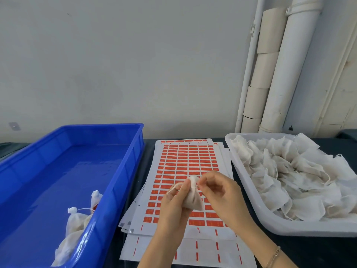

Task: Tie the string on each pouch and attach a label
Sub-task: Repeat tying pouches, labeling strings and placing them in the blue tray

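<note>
We see a dark table [318, 252] against a pale grey wall [135, 64], a blue crate [58, 171] left, a white tray [309, 229] right, and white pipes [289, 64] beside cardboard tubes [264, 68] far right.

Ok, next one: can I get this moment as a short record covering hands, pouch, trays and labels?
left hand: grips the pouch from below
right hand: pinches at the pouch's gathered top
string: loops over the left fingers
label sheets: orange, stacked on the table under the hands
blue bin: on the left, a few tied pouches in its near corner
white tray: on the right, heaped with loose pouches
label on held pouch: none visible
</note>
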A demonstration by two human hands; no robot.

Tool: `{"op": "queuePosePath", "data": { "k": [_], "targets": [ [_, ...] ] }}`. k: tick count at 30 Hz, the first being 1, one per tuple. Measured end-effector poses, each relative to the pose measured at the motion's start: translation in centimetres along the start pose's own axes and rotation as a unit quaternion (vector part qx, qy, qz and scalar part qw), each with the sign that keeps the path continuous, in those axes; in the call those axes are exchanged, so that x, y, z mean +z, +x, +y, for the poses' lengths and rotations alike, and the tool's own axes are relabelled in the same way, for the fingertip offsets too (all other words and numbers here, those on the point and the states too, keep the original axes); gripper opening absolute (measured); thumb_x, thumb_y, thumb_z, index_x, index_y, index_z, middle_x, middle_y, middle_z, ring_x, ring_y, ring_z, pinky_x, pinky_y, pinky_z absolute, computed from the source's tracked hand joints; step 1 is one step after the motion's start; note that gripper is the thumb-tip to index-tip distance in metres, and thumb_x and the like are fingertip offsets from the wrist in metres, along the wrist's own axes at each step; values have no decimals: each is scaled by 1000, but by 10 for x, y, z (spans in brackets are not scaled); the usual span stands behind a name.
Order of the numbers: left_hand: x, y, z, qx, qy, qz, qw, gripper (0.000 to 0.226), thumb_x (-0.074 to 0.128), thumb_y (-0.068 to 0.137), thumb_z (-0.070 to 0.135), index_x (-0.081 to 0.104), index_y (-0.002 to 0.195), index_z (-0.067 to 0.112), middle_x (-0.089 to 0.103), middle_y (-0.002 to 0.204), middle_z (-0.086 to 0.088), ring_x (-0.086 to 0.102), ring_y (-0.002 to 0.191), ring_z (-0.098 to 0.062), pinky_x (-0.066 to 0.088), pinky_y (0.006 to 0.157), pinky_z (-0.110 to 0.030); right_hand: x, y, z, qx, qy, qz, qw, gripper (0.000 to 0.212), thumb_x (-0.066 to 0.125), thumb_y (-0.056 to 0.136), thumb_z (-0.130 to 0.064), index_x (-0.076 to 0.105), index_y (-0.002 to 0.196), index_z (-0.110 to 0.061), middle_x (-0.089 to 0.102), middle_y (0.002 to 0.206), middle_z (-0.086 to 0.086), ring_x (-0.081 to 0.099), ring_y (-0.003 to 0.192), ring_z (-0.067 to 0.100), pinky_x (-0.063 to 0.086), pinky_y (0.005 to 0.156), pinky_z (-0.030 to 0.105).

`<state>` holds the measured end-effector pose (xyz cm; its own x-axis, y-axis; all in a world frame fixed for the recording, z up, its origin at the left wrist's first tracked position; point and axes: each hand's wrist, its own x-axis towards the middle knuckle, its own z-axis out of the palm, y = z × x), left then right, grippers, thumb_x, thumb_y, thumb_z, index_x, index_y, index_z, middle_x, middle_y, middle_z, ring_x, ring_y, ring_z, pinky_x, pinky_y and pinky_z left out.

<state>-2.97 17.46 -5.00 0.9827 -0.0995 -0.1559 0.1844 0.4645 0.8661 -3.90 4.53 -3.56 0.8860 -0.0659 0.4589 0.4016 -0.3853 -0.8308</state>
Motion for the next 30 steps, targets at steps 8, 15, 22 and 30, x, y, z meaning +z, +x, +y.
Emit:
{"op": "queuePosePath", "data": {
  "k": [8, 15, 22, 30],
  "targets": [
    [2, 0, -3, -3, -24, -10, 1000, 33, 61, 87, 31, 69, 106, 5, 70, 104, -18, 67, 97, -30, 54, 93, -43, 1, -8, -2, -111, -141, 57, 982, 30, 73, 80, -5, 64, 79, -33, 59, 80, -27, 61, 84, 0, 46, 68, 1],
    [4, -4, 2, 15, 14, -50, 999, 31, 62, 81, 34, 75, 94, 8, 72, 95, -15, 68, 83, -23, 55, 72, -27, -2, -7, -3, -120, -143, 32, 982, 15, 77, 76, -12, 77, 91, -17, 63, 84, -17, 62, 69, 1, 43, 68, -2],
    [4, -7, 6, 60, 134, -42, 988, 34, 71, 66, 48, 76, 81, 18, 72, 89, -6, 67, 87, -22, 53, 78, -28, -12, -8, -1, -134, -169, -9, 976, 25, 62, 79, -40, 73, 96, -26, 63, 90, -24, 61, 73, -6, 46, 70, 1],
    [9, -13, 7, 121, 202, 3, 972, 30, 73, 61, 51, 73, 75, 24, 69, 76, 9, 66, 78, -5, 48, 57, -9, -24, -8, 8, -187, -209, 15, 960, 20, 67, 83, -40, 76, 81, -22, 72, 72, -11, 66, 59, 6, 55, 59, 14]
  ]
}}
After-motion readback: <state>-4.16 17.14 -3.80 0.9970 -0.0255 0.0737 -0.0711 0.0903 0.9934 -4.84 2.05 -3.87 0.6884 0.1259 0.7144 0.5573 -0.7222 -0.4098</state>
